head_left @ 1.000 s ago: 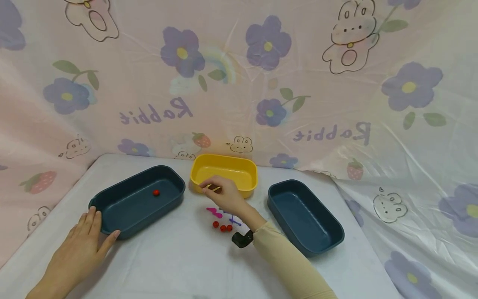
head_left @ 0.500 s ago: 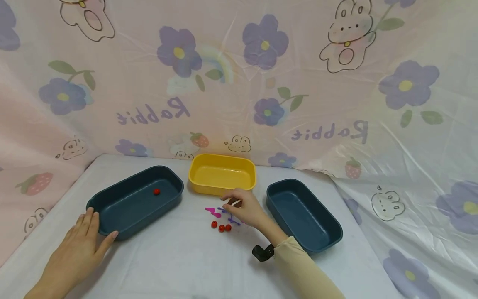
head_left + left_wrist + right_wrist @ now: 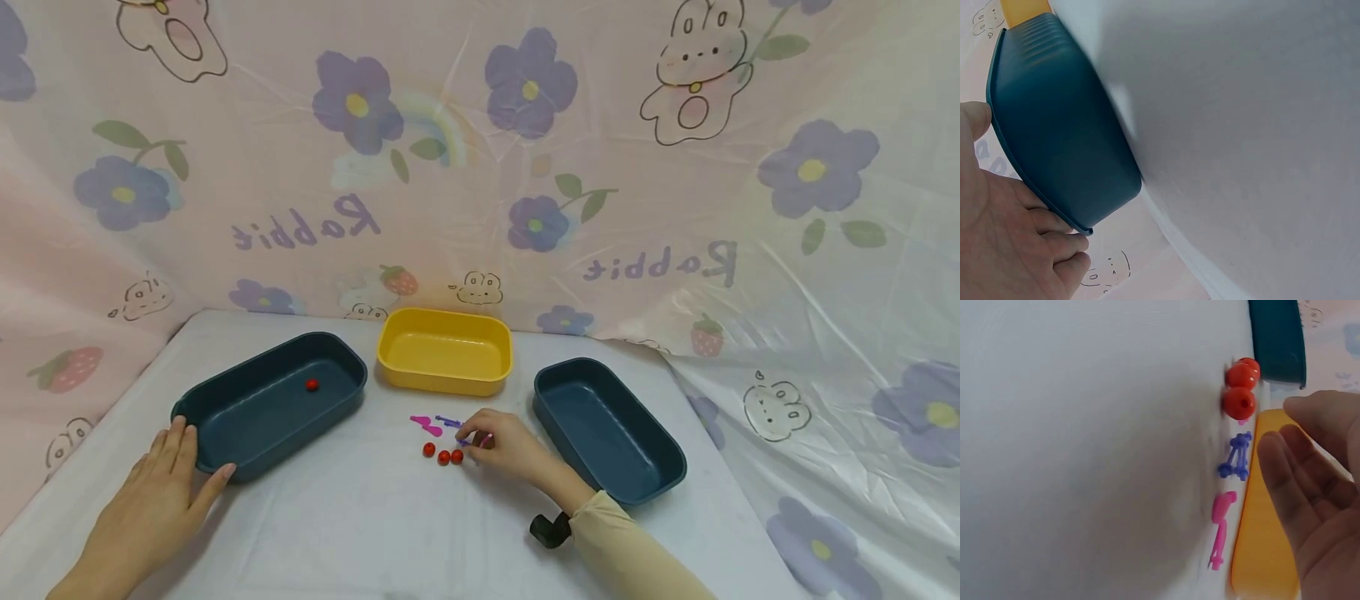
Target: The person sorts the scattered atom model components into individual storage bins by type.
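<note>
My left hand [image 3: 150,492] rests at the near-left corner of a dark teal tray [image 3: 262,425], fingers straight and spread. In the left wrist view, the thumb and fingertips touch the tray's rim [image 3: 1019,172]. A single red bead [image 3: 312,385] lies inside that tray. My right hand [image 3: 513,450] is low over the small pieces in the middle, fingers bent and thumb apart, with nothing visible between them in the right wrist view. Nearest to it are purple plastic pieces [image 3: 1235,456], three red beads [image 3: 1239,403] and pink plastic pieces [image 3: 1219,528]. The hand partly hides some pieces in the head view.
A yellow tray [image 3: 442,382] stands at the back middle. To the right is a second dark teal tray [image 3: 618,442], beside the right forearm. A black device [image 3: 551,531] sits at the right wrist. A printed cloth [image 3: 450,233] hangs behind the white table.
My right hand has moved from over the yellow tray's front edge toward me and to the right, down to the small pieces. The left hand stays on the tray rim.
</note>
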### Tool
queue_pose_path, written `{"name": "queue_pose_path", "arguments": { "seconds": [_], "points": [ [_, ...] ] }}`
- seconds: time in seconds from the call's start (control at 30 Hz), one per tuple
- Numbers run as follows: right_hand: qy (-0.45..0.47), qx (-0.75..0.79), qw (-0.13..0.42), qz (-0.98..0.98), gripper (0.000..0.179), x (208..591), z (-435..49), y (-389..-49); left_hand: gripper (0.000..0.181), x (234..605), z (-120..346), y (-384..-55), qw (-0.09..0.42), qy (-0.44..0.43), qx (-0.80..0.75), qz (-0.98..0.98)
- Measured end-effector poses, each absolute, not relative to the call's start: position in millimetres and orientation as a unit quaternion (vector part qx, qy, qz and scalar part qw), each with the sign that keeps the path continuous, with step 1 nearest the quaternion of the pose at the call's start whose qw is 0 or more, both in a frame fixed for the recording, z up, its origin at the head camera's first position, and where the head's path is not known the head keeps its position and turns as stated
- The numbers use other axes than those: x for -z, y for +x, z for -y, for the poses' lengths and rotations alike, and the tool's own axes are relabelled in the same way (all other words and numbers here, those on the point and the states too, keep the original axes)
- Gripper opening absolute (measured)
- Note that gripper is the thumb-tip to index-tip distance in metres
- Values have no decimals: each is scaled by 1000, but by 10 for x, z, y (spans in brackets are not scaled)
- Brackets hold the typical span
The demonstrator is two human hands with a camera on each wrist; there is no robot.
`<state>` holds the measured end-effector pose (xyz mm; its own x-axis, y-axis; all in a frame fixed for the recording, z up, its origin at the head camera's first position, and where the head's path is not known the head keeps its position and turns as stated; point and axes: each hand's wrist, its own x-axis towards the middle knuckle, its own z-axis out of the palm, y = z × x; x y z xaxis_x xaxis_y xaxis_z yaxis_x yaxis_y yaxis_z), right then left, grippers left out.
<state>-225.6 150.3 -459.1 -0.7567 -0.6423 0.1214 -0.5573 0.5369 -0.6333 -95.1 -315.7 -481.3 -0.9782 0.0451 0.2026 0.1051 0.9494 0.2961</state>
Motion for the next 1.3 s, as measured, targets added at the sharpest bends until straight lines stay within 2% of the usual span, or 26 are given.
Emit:
{"name": "queue_pose_path", "arguments": {
  "seconds": [0.5, 0.73, 1.3],
  "points": [
    [-382, 260, 68, -884, 16, 4657, -1445, -2274, 87, 4776, 3108, -951, 110, -43, 155, 981],
    [-386, 258, 74, -883, 15, 4668, -1426, -2275, 87, 4726, 3108, -961, 92, -35, 151, 984],
    [-383, 260, 80, -883, 13, 4678, -1421, -2263, 86, 4738, 3111, -929, 98, -35, 152, 983]
  ]
}}
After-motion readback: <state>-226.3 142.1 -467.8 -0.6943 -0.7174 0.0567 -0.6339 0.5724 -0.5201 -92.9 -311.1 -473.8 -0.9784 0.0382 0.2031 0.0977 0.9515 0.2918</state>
